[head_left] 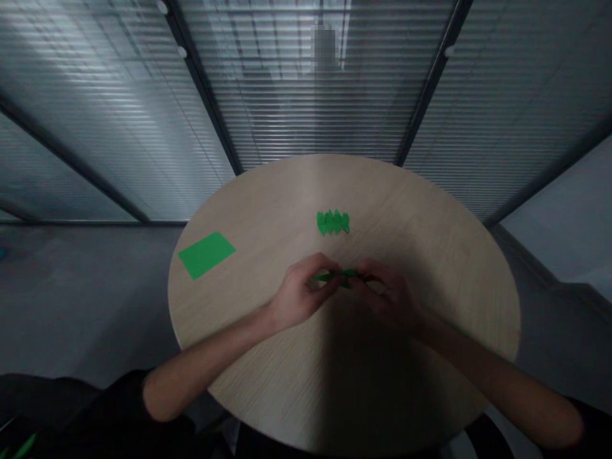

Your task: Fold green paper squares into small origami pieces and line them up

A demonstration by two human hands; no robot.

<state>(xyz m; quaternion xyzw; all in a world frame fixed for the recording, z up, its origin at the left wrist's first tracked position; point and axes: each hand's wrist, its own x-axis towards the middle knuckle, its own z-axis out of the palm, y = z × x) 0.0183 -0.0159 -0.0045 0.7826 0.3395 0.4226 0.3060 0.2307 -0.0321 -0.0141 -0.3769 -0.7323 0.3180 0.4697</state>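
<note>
Between my two hands, just above the middle of the table, is a small folded piece of green paper [325, 277]. My left hand [303, 290] pinches it from the left, thumb and fingers closed on it. From the other side my right hand [389, 293] pinches it too, its fingertips close to those of the left; shadow darkens this hand. The exact shape of the folded paper is partly hidden by my fingers. Beyond my hands lies a row of several small green folded paper pieces [333, 222], side by side and touching.
A flat green paper sheet [206, 255] lies near the left edge of the round wooden table [268, 376]. Glass partitions with blinds [315, 115] stand behind the table. Something green [25, 446] shows at the lower left corner, too cut off to name.
</note>
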